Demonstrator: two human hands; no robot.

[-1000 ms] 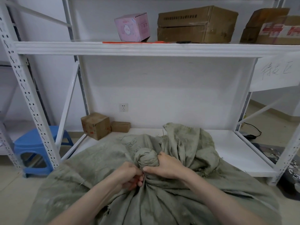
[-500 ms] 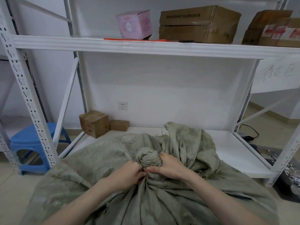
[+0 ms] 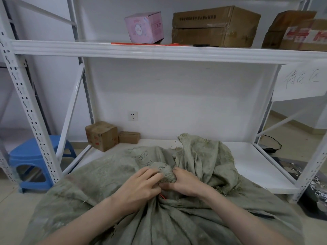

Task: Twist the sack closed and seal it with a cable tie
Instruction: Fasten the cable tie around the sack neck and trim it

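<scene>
The sack [image 3: 106, 184], a grey-green woven one, fills the foreground in front of the white shelf rack's bottom board [image 3: 247, 156], and its twisted neck [image 3: 163, 171] bunches into a knob at the middle; every place here is taken from that knob. Just left of it the left hand [image 3: 139, 188] presses against the cloth with fingers curled in, seemingly pinching something small. Directly below the knob, between the two hands, a short red sliver [image 3: 162, 196] pokes out, probably the cable tie, so the step in hand looks like the sealing: the twist is made and the tie is being worked round it. Next the tail must find the tie's head and be pulled tight while the twist stays pinched. Touching the knob's right side, the right hand [image 3: 184, 183] clamps the neck closed. The tie's loop and head are hidden under fingers and cloth, so whether it is threaded cannot be told.
</scene>
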